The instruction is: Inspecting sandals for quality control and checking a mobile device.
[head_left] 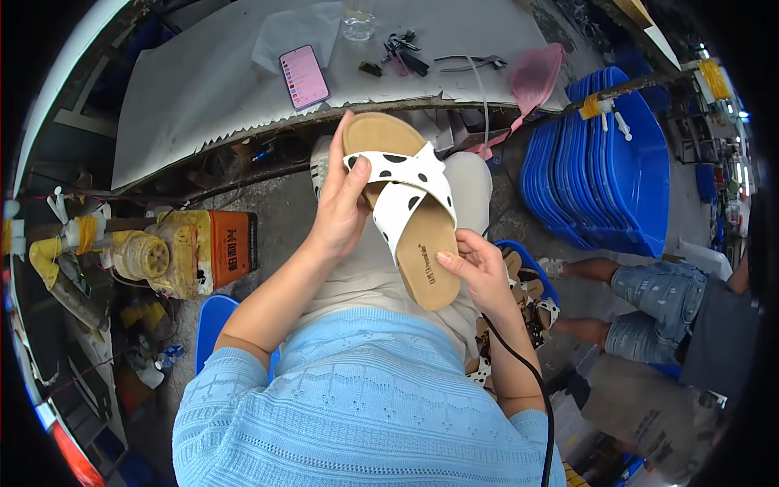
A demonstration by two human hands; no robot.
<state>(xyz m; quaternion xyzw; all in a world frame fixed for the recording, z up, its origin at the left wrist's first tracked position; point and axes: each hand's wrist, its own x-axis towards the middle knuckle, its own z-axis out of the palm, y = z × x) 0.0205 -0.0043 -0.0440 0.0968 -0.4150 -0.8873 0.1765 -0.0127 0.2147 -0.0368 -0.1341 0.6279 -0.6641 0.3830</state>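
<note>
1. Past the sandal (396, 213)'s far end, the bench (199, 89) edge is in the way; over the top looks doable.
2. Left of the sandal, beyond the left hand (341, 203): decent gap up to the orange box (233, 252).
3. Right of it: narrow gap, then stacked blue basins (596, 162).
4. Right of its heel: black cable (527, 367), blue tub (542, 276) crowding things.

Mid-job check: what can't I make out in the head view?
All in the head view:
Polka-dot cross-strap sandal: underside, facing away from the camera.
Left hand: some fingers, hidden behind the sandal.
Phone: screen text, too small.
Piled sandals: partly covered by the right forearm; no count possible.
Person in denim shorts: head, cut off by the right rim.
</note>
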